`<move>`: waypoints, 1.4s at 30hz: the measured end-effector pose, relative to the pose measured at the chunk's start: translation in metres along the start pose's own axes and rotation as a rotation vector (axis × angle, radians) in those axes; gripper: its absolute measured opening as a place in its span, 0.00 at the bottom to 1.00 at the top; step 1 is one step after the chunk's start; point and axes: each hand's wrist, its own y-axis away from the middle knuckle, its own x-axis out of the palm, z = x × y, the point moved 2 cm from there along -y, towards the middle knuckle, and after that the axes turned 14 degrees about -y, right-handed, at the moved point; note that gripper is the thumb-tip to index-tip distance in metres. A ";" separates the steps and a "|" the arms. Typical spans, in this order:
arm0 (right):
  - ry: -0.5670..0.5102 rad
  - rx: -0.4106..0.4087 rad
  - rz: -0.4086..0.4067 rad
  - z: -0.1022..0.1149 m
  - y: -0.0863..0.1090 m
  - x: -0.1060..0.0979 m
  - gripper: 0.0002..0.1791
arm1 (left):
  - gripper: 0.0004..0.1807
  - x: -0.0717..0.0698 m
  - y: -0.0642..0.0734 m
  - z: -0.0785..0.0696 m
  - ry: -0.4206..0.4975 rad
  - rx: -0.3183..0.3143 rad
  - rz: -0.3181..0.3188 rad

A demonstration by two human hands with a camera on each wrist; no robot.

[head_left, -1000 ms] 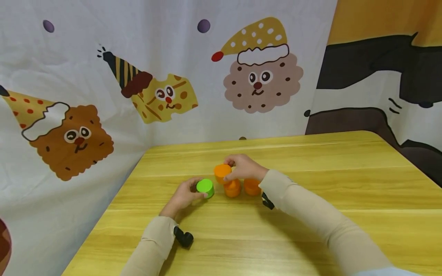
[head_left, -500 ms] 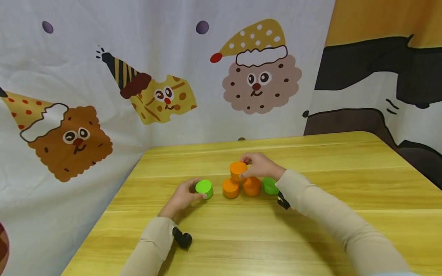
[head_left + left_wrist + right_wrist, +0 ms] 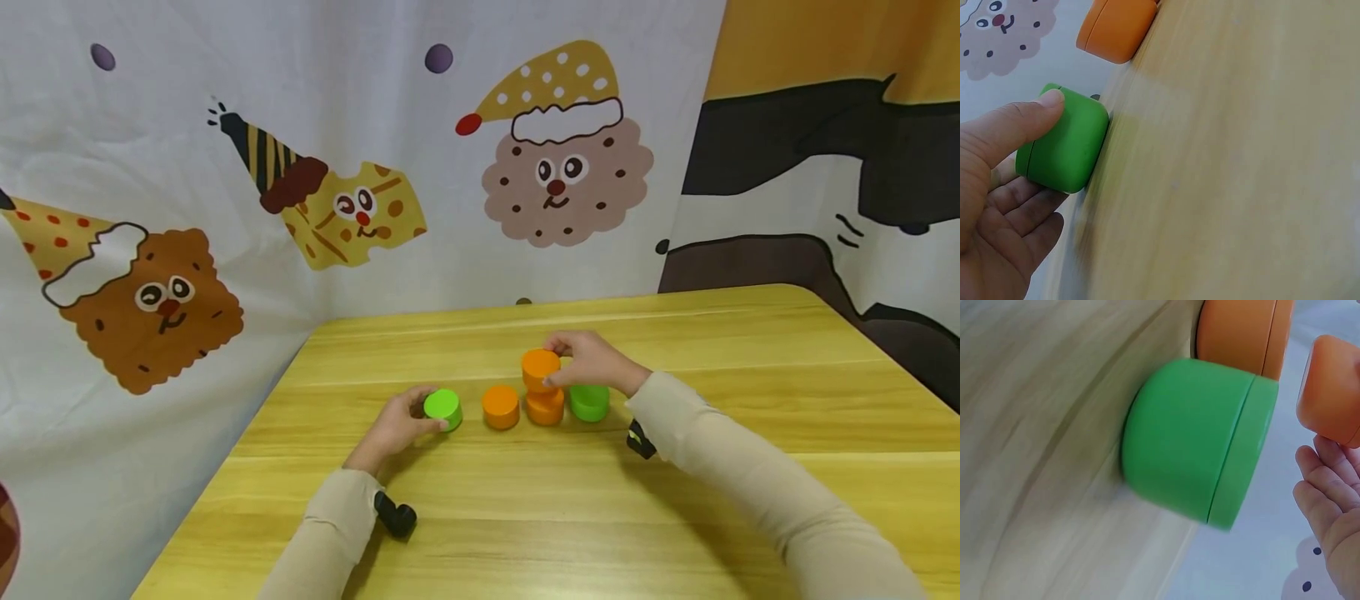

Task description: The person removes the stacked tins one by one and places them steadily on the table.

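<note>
My left hand (image 3: 397,427) grips a green round container (image 3: 443,409), thumb in front and fingers behind. In the left wrist view, this green container (image 3: 1069,140) has a seam near its top, and its base is right at the table surface. My right hand (image 3: 596,362) pinches an orange round container (image 3: 541,370) in the air, close over a second orange container (image 3: 545,408). In the right wrist view, the raised orange container (image 3: 1332,390) is partly cut off at the frame edge.
A third orange container (image 3: 500,407) stands between the left hand and the raised one. Another green container (image 3: 589,403) stands at the row's right end, below the right hand. The wooden table (image 3: 525,517) meets a cartoon-printed curtain (image 3: 450,275) behind.
My right hand has carried the orange container rightward, from above the left orange container to above the middle one. The right-hand green container has come into sight. The left hand stays put.
</note>
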 end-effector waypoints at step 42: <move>-0.042 0.061 -0.136 -0.031 0.062 -0.046 0.26 | 0.30 -0.011 0.019 -0.031 -0.030 0.025 0.014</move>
